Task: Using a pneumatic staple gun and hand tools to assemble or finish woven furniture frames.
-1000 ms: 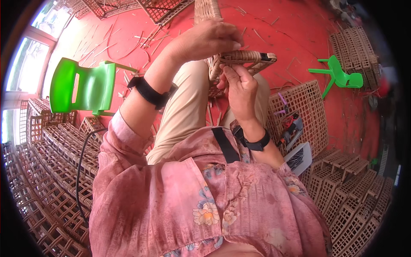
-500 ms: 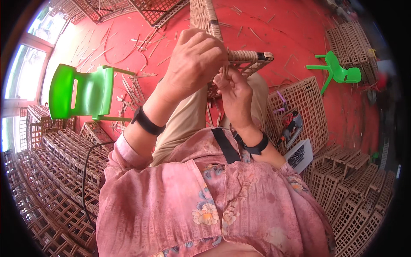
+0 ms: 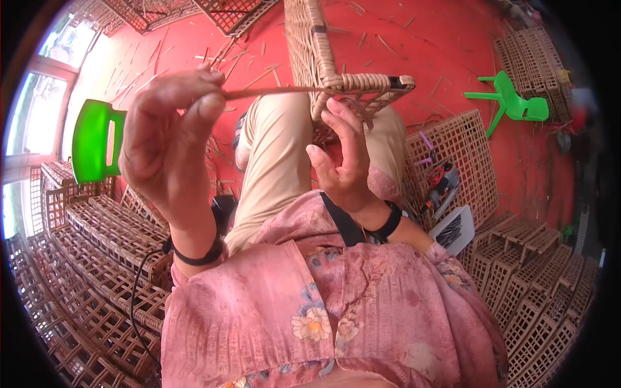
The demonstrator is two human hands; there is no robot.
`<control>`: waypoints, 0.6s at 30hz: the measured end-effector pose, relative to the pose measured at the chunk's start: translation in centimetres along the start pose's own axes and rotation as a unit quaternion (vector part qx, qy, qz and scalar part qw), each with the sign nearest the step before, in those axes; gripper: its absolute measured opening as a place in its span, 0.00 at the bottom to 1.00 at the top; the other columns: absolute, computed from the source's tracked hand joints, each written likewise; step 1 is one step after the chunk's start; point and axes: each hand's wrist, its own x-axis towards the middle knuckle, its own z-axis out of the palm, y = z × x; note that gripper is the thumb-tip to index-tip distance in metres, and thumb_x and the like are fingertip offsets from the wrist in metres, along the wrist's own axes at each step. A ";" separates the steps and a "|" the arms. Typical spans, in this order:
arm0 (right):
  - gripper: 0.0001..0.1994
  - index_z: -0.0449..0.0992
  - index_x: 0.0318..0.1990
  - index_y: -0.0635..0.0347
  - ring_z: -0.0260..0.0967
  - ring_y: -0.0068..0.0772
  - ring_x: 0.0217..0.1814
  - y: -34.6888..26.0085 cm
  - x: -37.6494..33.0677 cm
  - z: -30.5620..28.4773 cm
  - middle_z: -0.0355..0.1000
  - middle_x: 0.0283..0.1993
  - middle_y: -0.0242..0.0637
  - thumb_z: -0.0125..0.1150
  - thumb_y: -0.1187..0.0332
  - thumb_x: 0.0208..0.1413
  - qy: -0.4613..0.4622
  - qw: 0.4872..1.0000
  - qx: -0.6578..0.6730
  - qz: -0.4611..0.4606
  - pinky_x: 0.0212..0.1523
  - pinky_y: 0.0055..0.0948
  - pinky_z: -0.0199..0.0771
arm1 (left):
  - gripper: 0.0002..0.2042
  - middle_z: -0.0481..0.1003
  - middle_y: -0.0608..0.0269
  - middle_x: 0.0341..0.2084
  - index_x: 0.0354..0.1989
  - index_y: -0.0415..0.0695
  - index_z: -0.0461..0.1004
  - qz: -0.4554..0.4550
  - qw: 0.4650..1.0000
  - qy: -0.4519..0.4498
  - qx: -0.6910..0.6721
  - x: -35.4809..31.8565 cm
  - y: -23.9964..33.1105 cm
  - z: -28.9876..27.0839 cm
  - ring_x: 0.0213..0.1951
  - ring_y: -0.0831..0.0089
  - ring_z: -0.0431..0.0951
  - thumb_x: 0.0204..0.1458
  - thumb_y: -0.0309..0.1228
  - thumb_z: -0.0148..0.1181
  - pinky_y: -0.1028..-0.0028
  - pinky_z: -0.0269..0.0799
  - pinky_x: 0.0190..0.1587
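Note:
A wicker frame (image 3: 315,55) stands at my knees, its corner and short arm wrapped with tan strands. From that corner a brown weaving strand (image 3: 272,90) runs taut to the left. My left hand (image 3: 171,126) pinches the strand's far end between thumb and fingertips, out to the left of the frame. Just below the wrapped arm, my right hand (image 3: 346,155) has thumb and fingers apart, its fingertips close by the corner. Whether those fingertips touch the frame I cannot tell. A loop of strand (image 3: 363,115) hangs beside them.
Stacked woven panels (image 3: 97,246) fill the lower left, and more stacks (image 3: 530,291) the lower right. Green chairs (image 3: 94,142) (image 3: 511,100) stand on both sides. On a woven panel at right lie a power tool (image 3: 443,184) and a white tray (image 3: 453,229) of dark pieces. Strand scraps litter the red floor.
My left hand has swung from the frame's corner out to the left, drawing the strand straight. My right hand's fingers have opened and dropped slightly below the wrapped arm.

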 end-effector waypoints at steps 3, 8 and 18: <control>0.12 0.74 0.47 0.65 0.70 0.44 0.54 -0.8 2.5 -2.2 0.72 0.50 0.47 0.61 0.72 0.56 0.059 0.998 0.008 -0.031 0.51 0.36 0.73 | 0.04 0.77 0.54 0.34 0.35 0.36 0.73 -0.061 0.996 0.009 -0.066 -0.6 -0.2 -0.6 0.43 0.63 0.77 0.53 0.18 0.60 0.63 0.71 0.54; 0.12 0.76 0.46 0.60 0.71 0.44 0.48 1.1 7.7 -5.5 0.73 0.45 0.41 0.62 0.67 0.55 -0.023 0.966 -0.229 -0.116 0.51 0.40 0.68 | 0.03 0.76 0.54 0.35 0.37 0.36 0.71 -0.051 0.981 0.015 -0.187 -0.9 -1.9 1.3 0.45 0.62 0.76 0.56 0.21 0.57 0.60 0.68 0.57; 0.14 0.79 0.39 0.61 0.75 0.47 0.36 3.2 12.1 -6.9 0.77 0.33 0.45 0.62 0.59 0.56 -0.272 0.959 -0.017 0.081 0.38 0.39 0.72 | 0.17 0.75 0.53 0.30 0.31 0.35 0.72 -0.099 0.920 -0.158 -0.344 -2.2 -3.3 6.4 0.38 0.63 0.76 0.66 0.37 0.45 0.64 0.71 0.47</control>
